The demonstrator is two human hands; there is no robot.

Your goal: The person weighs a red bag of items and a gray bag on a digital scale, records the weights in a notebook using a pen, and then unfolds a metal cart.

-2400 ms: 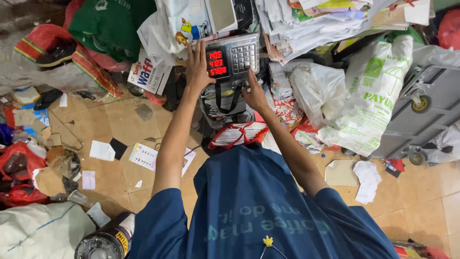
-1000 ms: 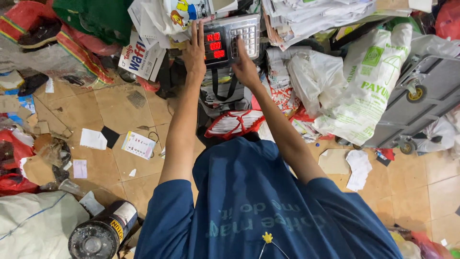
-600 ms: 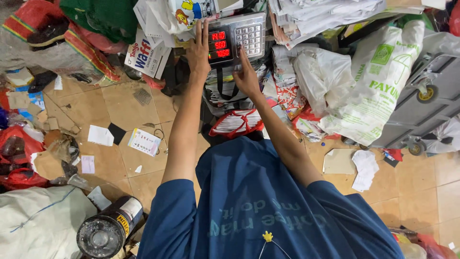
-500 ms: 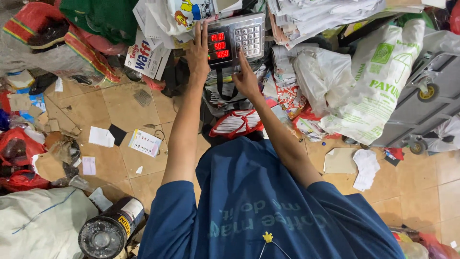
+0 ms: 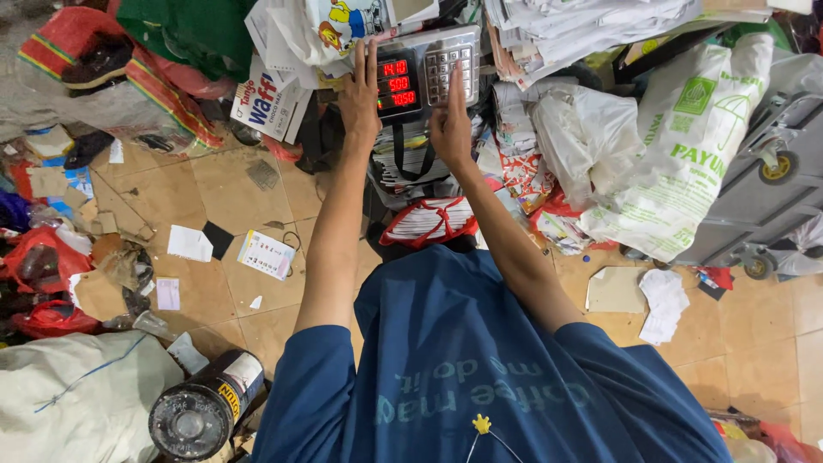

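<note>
A grey digital weighing scale head (image 5: 429,73) with red lit digits and a button keypad sits at the top centre. My left hand (image 5: 360,94) lies flat against its left edge, fingers apart, beside the display. My right hand (image 5: 452,120) reaches up to the keypad, a finger touching the buttons. Under the scale stand bags packed with stacked paper, one with a red rim (image 5: 429,221).
Piles of papers (image 5: 583,26) and white plastic sacks (image 5: 686,146) fill the right. A grey trolley (image 5: 763,197) stands at far right. Scattered paper scraps (image 5: 266,253), a black cylindrical can (image 5: 201,416) and a white sack (image 5: 77,399) lie on the tiled floor at left.
The view has shifted slightly. My right hand has moved up from below the scale head onto its keypad. My left hand stays on the scale's left side.
</note>
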